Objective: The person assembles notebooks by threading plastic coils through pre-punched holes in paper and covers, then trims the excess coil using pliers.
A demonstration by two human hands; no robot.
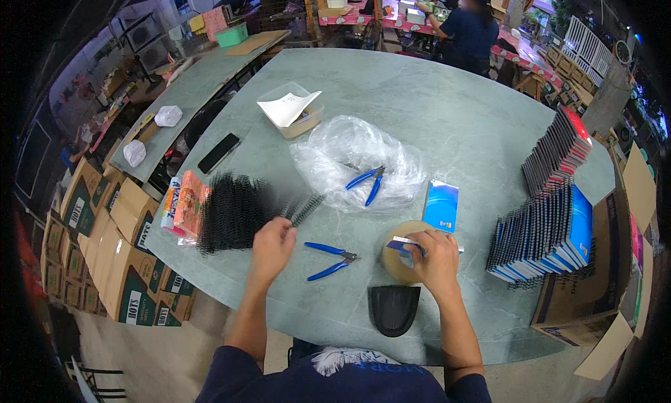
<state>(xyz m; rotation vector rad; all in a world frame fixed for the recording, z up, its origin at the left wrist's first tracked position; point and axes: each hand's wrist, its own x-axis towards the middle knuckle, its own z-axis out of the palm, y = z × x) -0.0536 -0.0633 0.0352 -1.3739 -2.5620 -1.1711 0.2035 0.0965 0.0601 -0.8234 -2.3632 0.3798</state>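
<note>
Pinched in the fingers of my left hand [274, 253] is a black spiral binding coil [305, 209], slightly blurred. It sticks out to the right of a heap of similar black coils [234, 211]. My right hand [437, 260] grips a small blue-edged notebook [405, 245] nearly edge-on, above a roll of clear tape [393, 265]. Another blue notebook [441, 199] lies flat just beyond that hand. Between my hands, blue-handled cutters [331, 262] lie with their handles apart. A second pair of cutters [368, 186] rests on a crumpled clear plastic bag [346, 148].
Coil-bound notebooks stand in a blue stack [542, 242] and a red stack [558, 151] at the right, beside an open cardboard box [587, 277]. A black curved piece [393, 311] lies near me. Farther off are a phone [219, 153], plastic tub [302, 123] and a person [467, 33].
</note>
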